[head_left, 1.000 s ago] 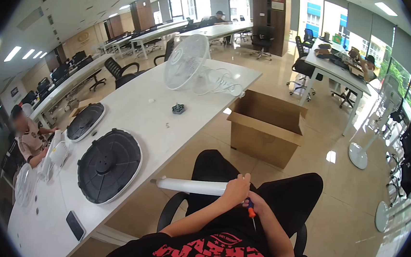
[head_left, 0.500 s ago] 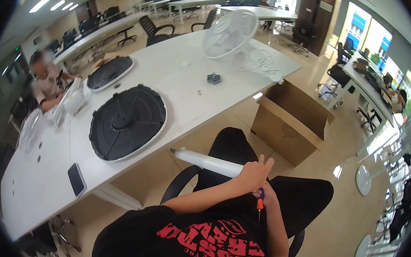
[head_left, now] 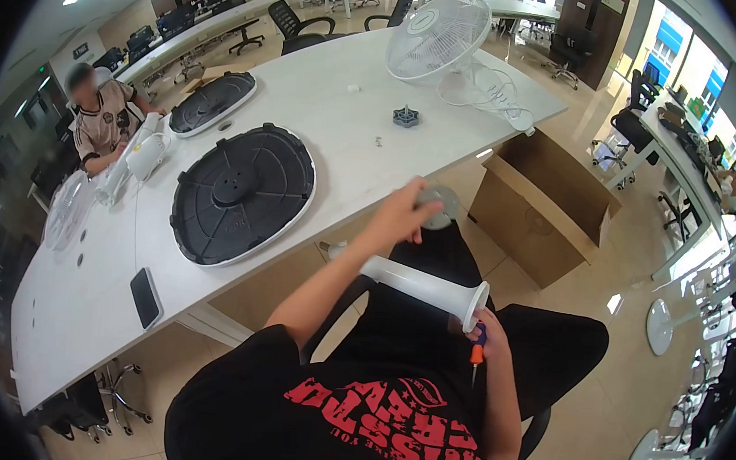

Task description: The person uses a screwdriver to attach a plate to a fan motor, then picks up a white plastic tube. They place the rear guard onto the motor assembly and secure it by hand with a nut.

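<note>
My left hand (head_left: 400, 217) is raised near the table's front edge, its fingers closed on a round greyish disc (head_left: 441, 208). Across my lap lies a white tube (head_left: 420, 288) with a flared end at the right. Beside that flange, my right hand (head_left: 491, 331) grips a screwdriver (head_left: 478, 347) with a blue and orange handle, its shaft pointing down. The hand also touches the flange. On the white table (head_left: 348, 155) are two black-and-white round bases (head_left: 245, 194), (head_left: 214, 104), a dark knob (head_left: 405, 116) and a white fan head (head_left: 439, 38) with a cable.
An open cardboard box (head_left: 529, 221) stands on the floor right of the table. A phone (head_left: 146, 297) lies near the table's left front edge. A person (head_left: 104, 123) sits at the far left beside white parts (head_left: 144, 158). Office chairs (head_left: 302, 26) stand behind the table.
My left hand has moved from the tube's end up and left, now with the disc in it. The tube's flared end is uncovered. The view has shifted slightly.
</note>
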{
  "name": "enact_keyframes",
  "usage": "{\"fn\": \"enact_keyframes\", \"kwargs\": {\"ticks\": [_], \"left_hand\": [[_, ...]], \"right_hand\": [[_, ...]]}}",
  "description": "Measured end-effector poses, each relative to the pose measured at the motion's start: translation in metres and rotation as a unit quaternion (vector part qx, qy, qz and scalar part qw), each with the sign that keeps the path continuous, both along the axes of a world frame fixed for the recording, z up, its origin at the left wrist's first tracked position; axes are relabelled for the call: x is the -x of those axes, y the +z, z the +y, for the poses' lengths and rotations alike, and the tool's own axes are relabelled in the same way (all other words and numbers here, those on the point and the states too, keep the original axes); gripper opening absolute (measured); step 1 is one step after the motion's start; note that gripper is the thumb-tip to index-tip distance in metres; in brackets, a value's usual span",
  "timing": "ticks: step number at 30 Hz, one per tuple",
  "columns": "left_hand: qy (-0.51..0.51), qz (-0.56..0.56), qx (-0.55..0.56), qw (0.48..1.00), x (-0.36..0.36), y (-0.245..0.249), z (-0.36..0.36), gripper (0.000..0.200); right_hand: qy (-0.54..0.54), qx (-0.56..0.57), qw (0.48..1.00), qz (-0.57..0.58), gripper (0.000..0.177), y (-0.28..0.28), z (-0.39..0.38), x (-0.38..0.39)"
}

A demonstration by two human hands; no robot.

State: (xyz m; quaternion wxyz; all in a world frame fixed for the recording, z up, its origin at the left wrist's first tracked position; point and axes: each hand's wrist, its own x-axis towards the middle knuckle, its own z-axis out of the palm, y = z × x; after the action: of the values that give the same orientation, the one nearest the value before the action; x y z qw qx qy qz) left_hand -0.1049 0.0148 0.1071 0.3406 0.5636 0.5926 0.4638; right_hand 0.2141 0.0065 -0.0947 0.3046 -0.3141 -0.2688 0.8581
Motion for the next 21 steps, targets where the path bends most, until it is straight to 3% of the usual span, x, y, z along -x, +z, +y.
{"fn": "enact_keyframes", "kwargs": {"ticks": [3, 9, 21], "left_hand": [[0.010, -0.067, 0.017, 0.998, 0.060, -0.029, 0.047, 0.038], [0.062, -0.133, 0.043, 0.988, 0.112, -0.046, 0.147, 0.038], [0.109, -0.061, 0.164, 0.978, 0.131, -0.090, 0.269, 0.020]], "right_hand": [[0.002, 0.006, 1.000, -0.006, 0.018, -0.001, -0.001, 0.001], [0.000, 0.007, 1.000, -0.008, 0.017, -0.005, -0.003, 0.000], [0.024, 0.005, 0.999, -0.037, 0.020, 0.005, 0.006, 0.001]]}}
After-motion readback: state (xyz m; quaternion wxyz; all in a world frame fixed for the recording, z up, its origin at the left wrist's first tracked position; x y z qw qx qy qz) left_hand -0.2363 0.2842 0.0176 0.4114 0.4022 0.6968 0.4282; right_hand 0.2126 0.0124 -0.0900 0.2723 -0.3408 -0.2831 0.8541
